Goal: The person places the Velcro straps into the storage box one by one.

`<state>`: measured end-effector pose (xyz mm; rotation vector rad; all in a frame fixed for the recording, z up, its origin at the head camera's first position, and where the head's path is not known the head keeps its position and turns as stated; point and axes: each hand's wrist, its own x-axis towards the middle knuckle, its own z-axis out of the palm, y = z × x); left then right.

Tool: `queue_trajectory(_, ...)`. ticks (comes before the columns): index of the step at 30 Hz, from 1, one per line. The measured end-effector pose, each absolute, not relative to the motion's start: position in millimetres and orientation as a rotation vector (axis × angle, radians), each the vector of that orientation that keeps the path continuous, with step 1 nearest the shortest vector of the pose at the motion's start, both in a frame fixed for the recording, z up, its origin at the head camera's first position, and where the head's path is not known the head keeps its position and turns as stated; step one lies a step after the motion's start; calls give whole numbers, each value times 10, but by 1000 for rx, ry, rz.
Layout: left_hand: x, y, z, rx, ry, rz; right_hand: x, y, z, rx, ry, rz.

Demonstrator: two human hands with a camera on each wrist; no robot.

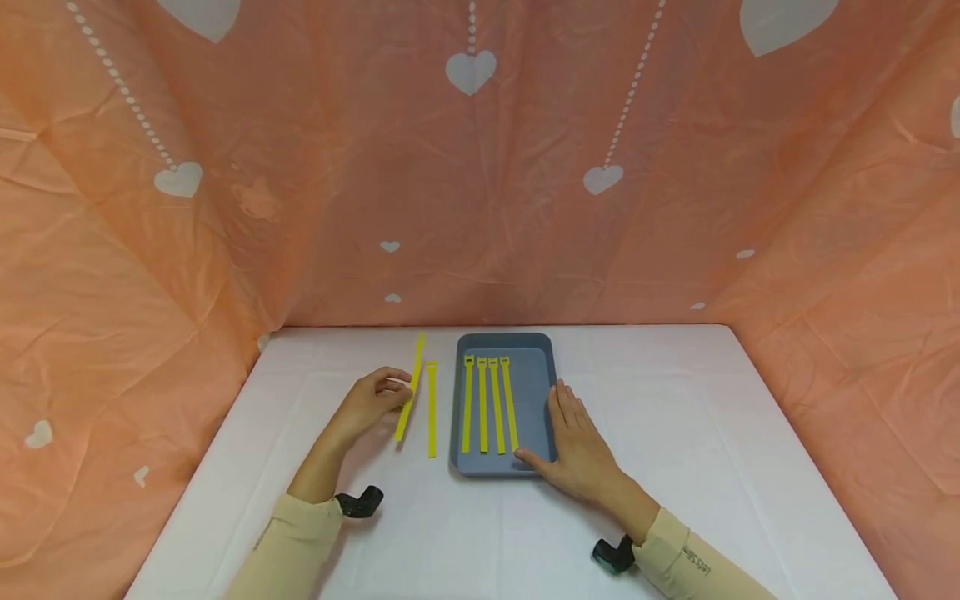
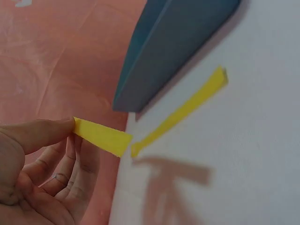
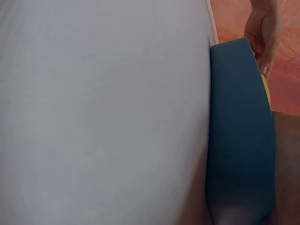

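Note:
My left hand (image 1: 372,400) pinches a yellow hook-and-loop cable tie (image 1: 417,367) between thumb and fingers, raised over the table left of the tray. In the left wrist view the end of this held tie (image 2: 103,136) sticks out past the thumb, its shadow falling on the white surface. A second yellow tie (image 1: 431,412) lies between that hand and the blue-grey tray (image 1: 534,400). Several more ties (image 1: 483,408) lie side by side, lengthwise, in the tray's left and middle. With fingers straight, my right hand (image 1: 581,450) rests along the tray's right edge, thumb over its near right corner.
A white-covered table (image 1: 675,400) carries the tray. Behind and at both sides hangs an orange sheet (image 1: 525,250) with white hearts. Black devices are worn at the left wrist (image 1: 362,502) and the right wrist (image 1: 613,555). The tray's outer wall (image 3: 241,131) fills the right wrist view's right part.

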<state>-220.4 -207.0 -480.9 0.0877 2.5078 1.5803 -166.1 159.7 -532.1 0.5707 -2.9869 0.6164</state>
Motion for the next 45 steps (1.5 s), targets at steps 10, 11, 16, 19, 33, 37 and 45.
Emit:
queue_trajectory(10, -2240, -1870, -4743, 167, 2326, 1774, -1652, 1585, -5307, 565, -3005, 615)
queue_trajectory(11, -2244, -1845, -4743, 176, 2318, 1784, -1653, 1585, -5306, 564, -3014, 615)
queue_trajectory(16, -2257, -1687, -4741, 184, 2246, 1830, -1658, 1590, -5303, 568, -3020, 619)
queue_trajectory(19, -2260, -1580, -4719, 195, 2193, 1851, -1659, 1592, -5296, 565, -3015, 616)
queue_trajectory(33, -2337, -1127, -4734, 144, 2152, 1837, -1671, 1595, -5297, 552, -3033, 626)
queue_trajectory(37, -2382, -992, -4762, 94, 2156, 1827, -1680, 1600, -5306, 548, -3040, 628)
queue_trajectory(45, -2402, -769, -4844, 60, 2198, 1793, -1675, 1597, -5319, 552, -3017, 641)
